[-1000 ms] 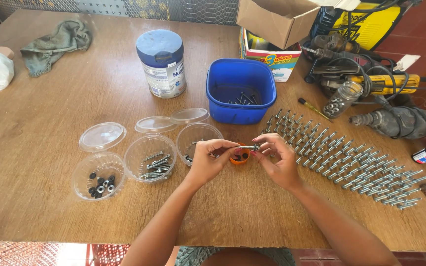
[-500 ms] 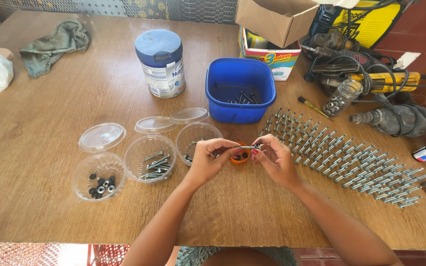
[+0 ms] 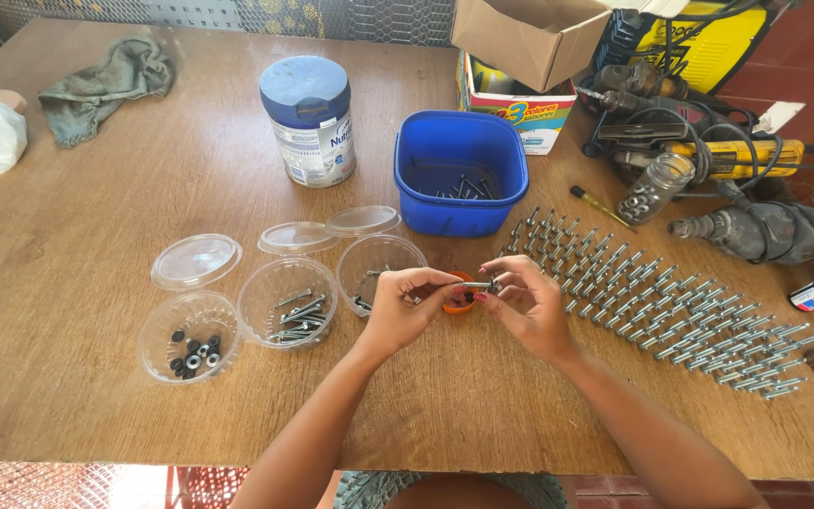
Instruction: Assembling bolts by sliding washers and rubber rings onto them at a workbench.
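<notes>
Both hands — left hand (image 3: 405,306) and right hand (image 3: 525,302) — pinch 1 bolt (image 3: 476,284) above the orange cap (image 3: 457,303) on the table (image 3: 68,405) — a loose grip could drop it among the bolt rows (image 3: 671,306).

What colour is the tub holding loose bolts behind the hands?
Blue tub, seen in the head view.

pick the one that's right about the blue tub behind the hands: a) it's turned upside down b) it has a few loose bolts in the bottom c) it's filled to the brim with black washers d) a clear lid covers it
b: the blue tub stands upright and uncovered, and a few metal bolts lie loose on its floor; the black washers sit in a clear cup at the left instead.
</notes>
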